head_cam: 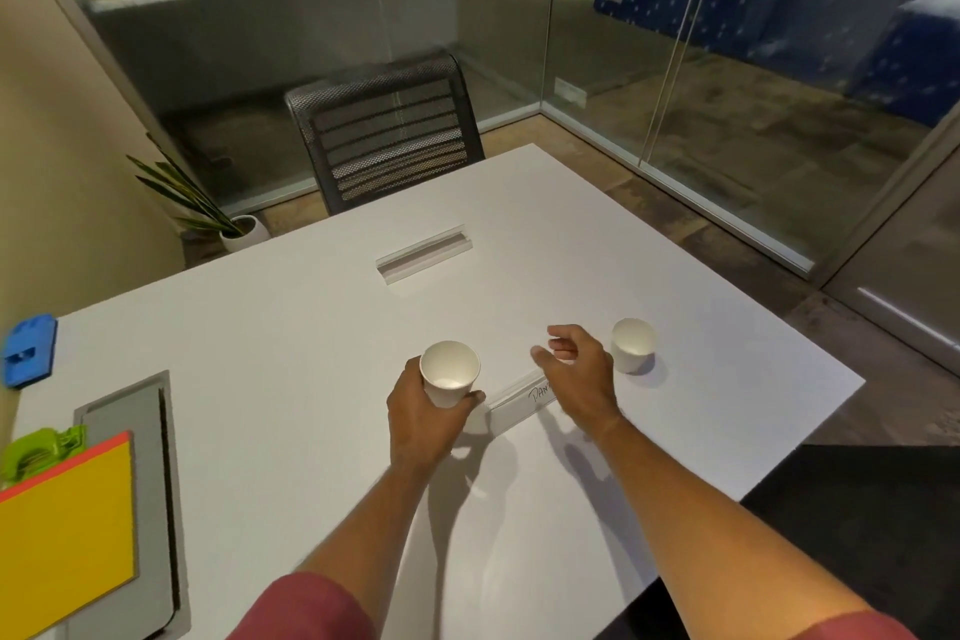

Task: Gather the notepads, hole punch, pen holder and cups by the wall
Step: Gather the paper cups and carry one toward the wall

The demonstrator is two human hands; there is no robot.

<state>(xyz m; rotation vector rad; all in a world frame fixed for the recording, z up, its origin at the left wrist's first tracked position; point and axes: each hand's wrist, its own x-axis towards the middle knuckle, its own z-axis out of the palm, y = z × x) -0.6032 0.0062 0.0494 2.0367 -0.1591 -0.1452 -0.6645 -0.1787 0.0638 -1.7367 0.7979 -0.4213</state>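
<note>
My left hand [423,418] grips a white paper cup [450,372] and holds it just above the white table [291,359]. A second white paper cup [632,344] stands upright on the table near the right edge. My right hand [576,369] hovers open just left of that cup, fingers spread, not touching it. At the far left, by the wall, lie a yellow notepad with an orange edge [67,535], a green hole punch [36,452] and a blue item [28,351].
A clear name-card holder with writing [519,398] lies between my hands. A grey cable hatch [150,483] sits under the notepad and a slot [423,257] is at the table's middle. A mesh chair [387,135] and a potted plant [208,208] stand beyond the table.
</note>
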